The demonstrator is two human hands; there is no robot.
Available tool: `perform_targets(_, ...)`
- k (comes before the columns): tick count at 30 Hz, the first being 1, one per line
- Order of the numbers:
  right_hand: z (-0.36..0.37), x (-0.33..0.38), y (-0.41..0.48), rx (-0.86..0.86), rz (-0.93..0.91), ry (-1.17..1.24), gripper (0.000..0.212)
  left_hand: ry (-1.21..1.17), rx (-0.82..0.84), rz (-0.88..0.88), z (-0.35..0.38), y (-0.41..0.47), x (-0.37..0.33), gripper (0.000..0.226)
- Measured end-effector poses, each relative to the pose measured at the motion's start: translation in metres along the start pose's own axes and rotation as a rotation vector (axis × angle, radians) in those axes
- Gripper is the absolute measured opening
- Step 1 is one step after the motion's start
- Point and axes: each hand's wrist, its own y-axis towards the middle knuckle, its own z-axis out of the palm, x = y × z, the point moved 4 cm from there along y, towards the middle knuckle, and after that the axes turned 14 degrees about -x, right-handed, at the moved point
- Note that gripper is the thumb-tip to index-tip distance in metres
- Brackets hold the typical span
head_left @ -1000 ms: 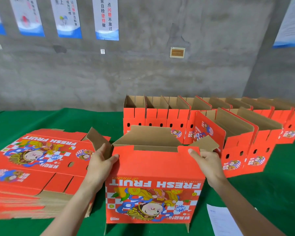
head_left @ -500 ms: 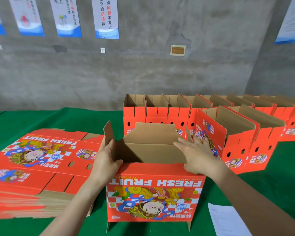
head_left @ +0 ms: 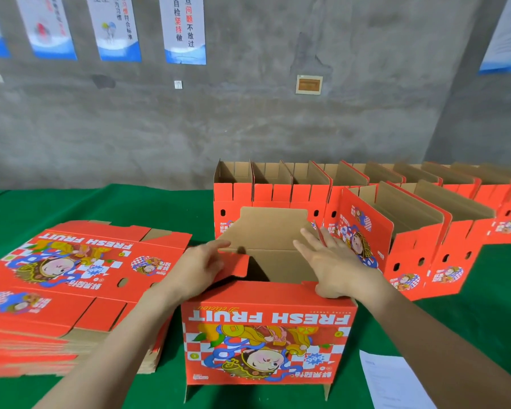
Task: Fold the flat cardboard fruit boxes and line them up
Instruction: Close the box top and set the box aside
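A grey concrete wall (head_left: 278, 128) fills the upper frame, with four posters (head_left: 183, 31) at upper left and a fifth at upper right. Below it lies the green-covered counter (head_left: 101, 208). At right stand the folded boxes (head_left: 410, 231): two in front, and a back row whose count blurs at the edge. One stack of flat boxes (head_left: 71, 276) lies at left. The box being folded (head_left: 266, 335) stands at lower centre. The left hand (head_left: 201, 270) presses the box's left flap with loose fingers. The right hand (head_left: 334, 267) is spread flat over the right flap. One paper sheet (head_left: 393, 382) lies at lower right.
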Motion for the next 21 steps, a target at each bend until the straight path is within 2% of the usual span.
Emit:
perform_targets(3, 0.002, -0.002, -0.001, -0.034, -0.010, 0.047, 0.097, 0.266, 0.133, -0.037, 0.012, 0.017, 0.000, 0.074)
perform_targets(5, 0.005, -0.004, -0.003, -0.080, -0.036, 0.090, 0.096, 0.194, 0.231, -0.104, 0.020, 0.022, 0.002, 0.081)
perform_targets(7, 0.010, -0.007, -0.004, -0.148, -0.088, 0.137, 0.094, 0.120, 0.283, -0.144, 0.028, 0.025, 0.007, 0.081)
perform_targets(10, 0.014, -0.010, -0.010, -0.322, -0.210, 0.223, 0.093, 0.170, 0.260, -0.154, 0.032, 0.028, 0.013, 0.077)
perform_targets(13, 0.018, -0.012, -0.020, -0.466, -0.288, 0.419, 0.097, 0.167, 0.257, -0.164, 0.035, 0.030, 0.015, 0.076)
perform_targets(16, 0.024, -0.017, -0.023, -0.511, -0.167, 0.663, 0.088, 0.179, 0.259, -0.167, 0.036, 0.031, 0.016, 0.077)
perform_targets(18, 0.028, -0.025, -0.021, -0.553, -0.051, 0.830, 0.072, 0.173, 0.252, -0.170, 0.038, 0.031, 0.016, 0.077)
perform_targets(21, 0.033, -0.035, -0.017, -0.611, 0.070, 0.949, 0.044, 0.164, 0.244, -0.162, 0.037, 0.030, 0.016, 0.078)
